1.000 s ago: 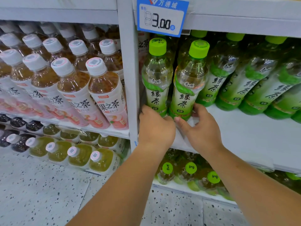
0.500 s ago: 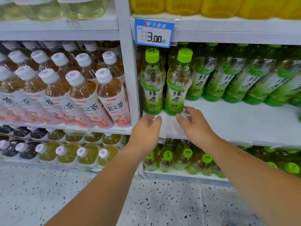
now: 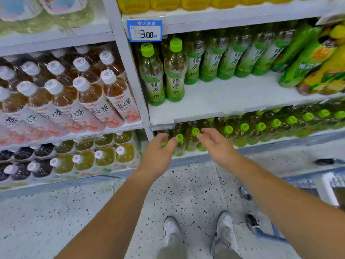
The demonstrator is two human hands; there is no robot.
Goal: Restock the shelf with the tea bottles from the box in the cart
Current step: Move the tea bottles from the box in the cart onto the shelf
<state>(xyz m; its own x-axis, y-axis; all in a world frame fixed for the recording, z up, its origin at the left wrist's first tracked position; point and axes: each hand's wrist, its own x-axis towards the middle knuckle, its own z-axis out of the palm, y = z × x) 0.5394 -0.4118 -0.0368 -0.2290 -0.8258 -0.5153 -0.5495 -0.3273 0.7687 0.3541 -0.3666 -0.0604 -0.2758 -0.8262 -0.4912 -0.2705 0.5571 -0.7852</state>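
Two green-capped tea bottles (image 3: 164, 75) stand side by side at the left front of the white shelf (image 3: 224, 101), under a blue 3.00 price tag (image 3: 144, 30). More of the same bottles (image 3: 233, 55) line the back of that shelf. My left hand (image 3: 158, 152) and my right hand (image 3: 216, 144) hover empty below the shelf edge, fingers relaxed, apart from the bottles. At the lower right a corner of the cart (image 3: 317, 186) shows; its box is not clearly visible.
Peach tea bottles with white caps (image 3: 84, 94) fill the left bay. Green-capped bottles (image 3: 261, 128) pack the lower shelf behind my hands. Yellow and green packs (image 3: 317, 58) crowd the shelf's right end. Speckled floor and my white shoes (image 3: 197, 232) lie below.
Both hands have let go of the two front bottles and drawn back and down from the shelf. The view has pulled away and tilted down, bringing my shoes and the cart into sight.
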